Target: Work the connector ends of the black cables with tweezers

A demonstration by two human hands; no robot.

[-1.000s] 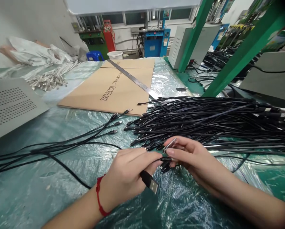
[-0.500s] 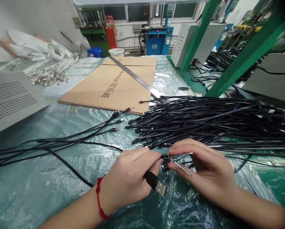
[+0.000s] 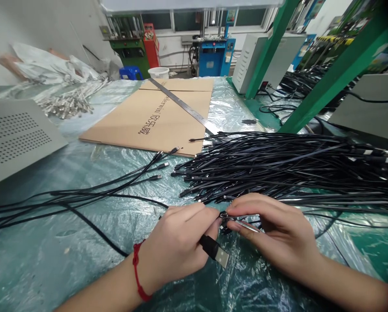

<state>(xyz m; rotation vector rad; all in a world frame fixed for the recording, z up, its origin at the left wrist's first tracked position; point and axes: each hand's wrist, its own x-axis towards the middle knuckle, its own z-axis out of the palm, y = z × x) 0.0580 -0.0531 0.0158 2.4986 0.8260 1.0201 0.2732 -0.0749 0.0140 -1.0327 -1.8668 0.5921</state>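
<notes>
My left hand (image 3: 185,236), with a red string bracelet (image 3: 136,271) at the wrist, is closed on a black cable whose USB plug (image 3: 218,253) sticks out below the fingers. My right hand (image 3: 272,229) pinches small metal tweezers or snips (image 3: 246,223) between thumb and fingers. The tool's tip meets the cable at my left fingertips; the exact contact is too small to tell. Just behind both hands lies a large bundle of black cables (image 3: 278,164).
Several loose cables (image 3: 116,188) lie at the left. Further back are a cardboard sheet (image 3: 177,117) with a steel ruler (image 3: 184,104) across it, a perforated grey box (image 3: 18,138), a pile of white cables (image 3: 67,102) and a green frame post (image 3: 330,78).
The two arms of the metal tool have come closer together in my right hand. My left hand and the USB plug have shifted slightly right.
</notes>
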